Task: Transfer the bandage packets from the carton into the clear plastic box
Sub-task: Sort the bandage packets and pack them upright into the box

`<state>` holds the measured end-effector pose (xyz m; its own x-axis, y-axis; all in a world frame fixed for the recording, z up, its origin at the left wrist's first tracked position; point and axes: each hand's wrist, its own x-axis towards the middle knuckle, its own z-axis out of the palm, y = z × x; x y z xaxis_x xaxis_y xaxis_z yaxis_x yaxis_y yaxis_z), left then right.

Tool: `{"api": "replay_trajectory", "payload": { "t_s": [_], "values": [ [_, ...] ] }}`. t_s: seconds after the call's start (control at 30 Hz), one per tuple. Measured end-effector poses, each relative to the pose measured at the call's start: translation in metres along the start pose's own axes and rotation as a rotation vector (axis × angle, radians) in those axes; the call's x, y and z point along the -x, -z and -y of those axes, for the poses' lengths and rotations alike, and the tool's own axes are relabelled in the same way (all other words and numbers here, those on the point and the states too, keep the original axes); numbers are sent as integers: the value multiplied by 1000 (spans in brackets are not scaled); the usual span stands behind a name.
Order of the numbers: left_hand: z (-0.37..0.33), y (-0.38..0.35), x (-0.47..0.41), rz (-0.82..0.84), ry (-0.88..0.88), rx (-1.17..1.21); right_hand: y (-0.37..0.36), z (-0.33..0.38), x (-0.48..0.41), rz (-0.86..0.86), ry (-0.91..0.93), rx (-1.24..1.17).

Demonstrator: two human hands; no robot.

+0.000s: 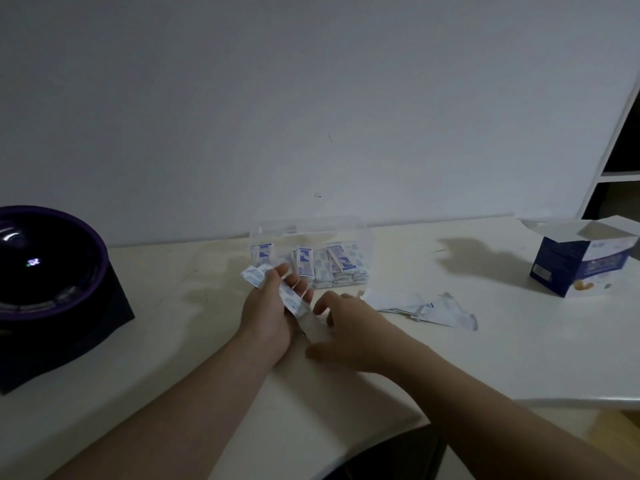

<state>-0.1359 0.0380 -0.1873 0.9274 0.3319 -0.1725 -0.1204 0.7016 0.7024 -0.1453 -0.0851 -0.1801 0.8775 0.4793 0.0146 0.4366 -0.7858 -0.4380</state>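
A clear plastic box (369, 237) stands at the back of the pale table, with several white-and-blue bandage packets (329, 265) upright inside it. My left hand (270, 317) holds a small bunch of bandage packets (291, 299) just in front of the box, some fanning out past the fingertips at the left. My right hand (349, 330) lies beside it, palm down on the table with fingers loosely spread, touching nothing I can make out. The blue-and-white carton (571, 268) stands at the far right with its top flaps open.
Torn white wrappers (422, 308) lie on the table right of my hands. A dark round device with a purple rim (45, 265) sits at the left on a black base. A white shelf unit (620, 140) rises at the right edge.
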Motion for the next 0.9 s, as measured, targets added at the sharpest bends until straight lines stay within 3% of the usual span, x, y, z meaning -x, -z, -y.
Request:
{"api": "replay_trajectory", "payload": {
  "t_s": [0.27,0.43,0.6,0.67,0.73,0.83,0.9],
  "values": [
    [-14,1,-4,5,-33,62,16,-23,3,-17,-47,-354],
    [-15,7,-11,30,14,-93,26,-44,0,-100,-111,-749],
    [-8,-3,2,230,94,-331,30,-23,0,-96,-86,-1283],
    [-7,-6,7,292,62,-429,27,-12,-1,-70,-69,-1259],
    [-8,-6,10,325,6,-476,23,-5,-3,-76,-13,-1063],
    [-11,-3,9,380,-16,-513,19,-2,-7,-178,89,-737],
    [-13,-4,10,401,1,-486,20,-2,-9,-240,118,-696]
  ]
}}
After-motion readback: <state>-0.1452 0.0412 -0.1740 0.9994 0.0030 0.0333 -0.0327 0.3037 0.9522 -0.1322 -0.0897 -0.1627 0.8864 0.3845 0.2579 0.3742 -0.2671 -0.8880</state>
